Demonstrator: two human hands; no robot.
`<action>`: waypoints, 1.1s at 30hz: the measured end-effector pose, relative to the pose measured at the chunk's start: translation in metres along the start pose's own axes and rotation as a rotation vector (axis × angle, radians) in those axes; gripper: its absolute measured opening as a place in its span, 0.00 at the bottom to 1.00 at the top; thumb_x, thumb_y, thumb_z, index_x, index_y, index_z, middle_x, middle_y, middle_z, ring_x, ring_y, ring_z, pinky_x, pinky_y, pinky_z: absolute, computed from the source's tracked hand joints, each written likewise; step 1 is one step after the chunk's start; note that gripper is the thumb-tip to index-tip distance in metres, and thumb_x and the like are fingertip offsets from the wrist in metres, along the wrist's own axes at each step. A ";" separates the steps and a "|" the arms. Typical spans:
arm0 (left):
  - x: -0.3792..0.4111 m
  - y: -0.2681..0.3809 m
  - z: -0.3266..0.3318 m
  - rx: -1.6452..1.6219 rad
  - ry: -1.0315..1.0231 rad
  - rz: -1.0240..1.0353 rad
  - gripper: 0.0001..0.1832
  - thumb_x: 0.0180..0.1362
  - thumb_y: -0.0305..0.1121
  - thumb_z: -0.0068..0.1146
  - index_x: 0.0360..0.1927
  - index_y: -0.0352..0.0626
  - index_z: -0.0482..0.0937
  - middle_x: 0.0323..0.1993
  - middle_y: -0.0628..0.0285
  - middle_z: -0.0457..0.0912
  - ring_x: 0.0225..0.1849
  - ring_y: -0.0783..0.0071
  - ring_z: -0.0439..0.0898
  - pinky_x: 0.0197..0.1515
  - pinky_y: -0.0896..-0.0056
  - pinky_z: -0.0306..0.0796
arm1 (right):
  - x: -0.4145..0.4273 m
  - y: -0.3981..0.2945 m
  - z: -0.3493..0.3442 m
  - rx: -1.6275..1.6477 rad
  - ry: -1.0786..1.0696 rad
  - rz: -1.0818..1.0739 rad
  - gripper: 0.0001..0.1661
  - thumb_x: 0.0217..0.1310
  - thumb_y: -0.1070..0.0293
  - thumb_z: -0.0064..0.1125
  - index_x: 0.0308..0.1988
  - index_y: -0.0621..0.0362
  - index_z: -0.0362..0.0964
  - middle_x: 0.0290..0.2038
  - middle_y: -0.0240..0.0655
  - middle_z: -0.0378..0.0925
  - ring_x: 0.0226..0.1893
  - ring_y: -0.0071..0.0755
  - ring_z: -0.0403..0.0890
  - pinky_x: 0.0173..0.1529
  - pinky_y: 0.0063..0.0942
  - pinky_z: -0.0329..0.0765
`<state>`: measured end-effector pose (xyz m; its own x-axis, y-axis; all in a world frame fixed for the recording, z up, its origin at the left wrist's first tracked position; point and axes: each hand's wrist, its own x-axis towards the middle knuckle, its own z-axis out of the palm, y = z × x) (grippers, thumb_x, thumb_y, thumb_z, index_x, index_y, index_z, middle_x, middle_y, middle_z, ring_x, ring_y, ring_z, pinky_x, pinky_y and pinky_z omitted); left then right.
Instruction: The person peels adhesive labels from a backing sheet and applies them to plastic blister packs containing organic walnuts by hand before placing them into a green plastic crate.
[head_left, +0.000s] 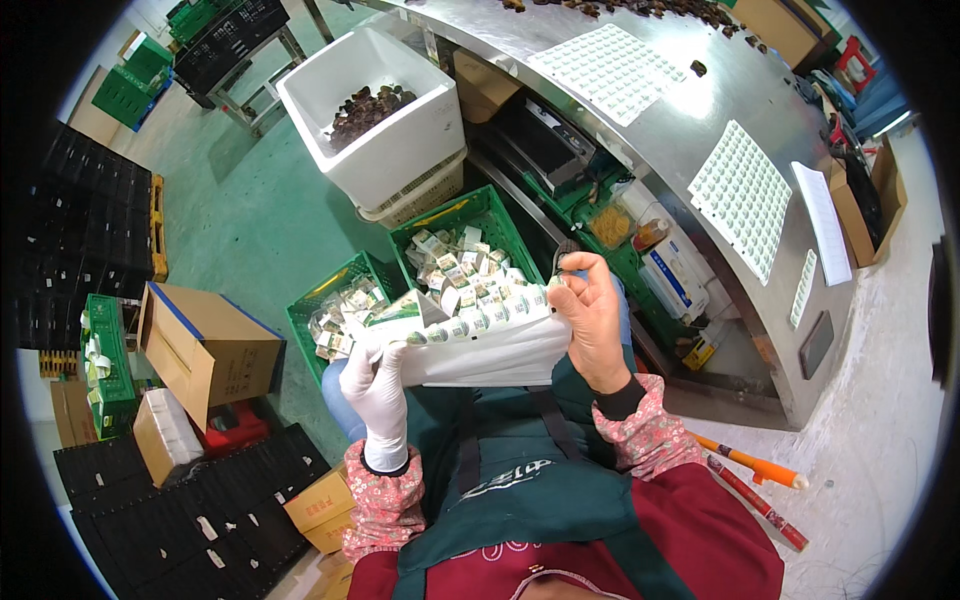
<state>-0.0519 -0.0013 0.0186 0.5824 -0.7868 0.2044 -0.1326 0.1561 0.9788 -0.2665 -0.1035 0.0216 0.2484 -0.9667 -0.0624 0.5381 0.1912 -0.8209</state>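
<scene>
My left hand (379, 397), in a white glove, grips the left end of a white sticker sheet (487, 356) in front of my lap. A row of round printed stickers (480, 322) runs along the sheet's upper edge. My bare right hand (598, 330) pinches that sheet's right end between thumb and forefinger. Just beyond the sheet stands a green plastic crate (517, 225) holding many small labelled packs (454, 266). A second green crate (300, 315) to its left holds more clear labelled packs (349, 307). The sheet hides part of both crates.
A steel table (667, 150) curves along the right, bearing sticker sheets (742, 199), a phone (817, 344) and dark dried pieces (675, 11). A white tub (420, 120) of dark pieces stands ahead. Cardboard boxes (240, 367) and black crates (187, 517) lie left.
</scene>
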 end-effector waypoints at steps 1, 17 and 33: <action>0.000 -0.001 -0.002 0.043 -0.008 0.072 0.03 0.56 0.22 0.59 0.33 0.34 0.78 0.35 0.64 0.80 0.37 0.81 0.74 0.43 0.79 0.68 | 0.000 -0.003 0.000 0.011 -0.052 0.074 0.20 0.56 0.74 0.63 0.46 0.63 0.62 0.39 0.34 0.75 0.37 0.19 0.75 0.44 0.17 0.71; 0.000 0.011 0.001 -0.169 -0.169 -0.223 0.08 0.53 0.20 0.60 0.38 0.35 0.77 0.36 0.62 0.80 0.37 0.78 0.77 0.42 0.77 0.70 | -0.014 -0.019 -0.005 -0.544 -0.135 -0.040 0.07 0.55 0.72 0.64 0.32 0.63 0.75 0.31 0.30 0.79 0.33 0.17 0.76 0.37 0.16 0.72; -0.003 0.004 0.007 -0.035 -0.207 -0.080 0.09 0.51 0.18 0.63 0.36 0.36 0.80 0.36 0.62 0.81 0.39 0.78 0.78 0.43 0.78 0.71 | 0.007 -0.030 -0.032 -0.656 -0.467 0.133 0.12 0.50 0.71 0.66 0.36 0.59 0.73 0.32 0.28 0.75 0.34 0.21 0.73 0.38 0.21 0.70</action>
<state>-0.0602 -0.0028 0.0218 0.4126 -0.9026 0.1226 -0.0629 0.1061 0.9924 -0.3061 -0.1216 0.0275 0.6651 -0.7445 -0.0582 -0.0644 0.0205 -0.9977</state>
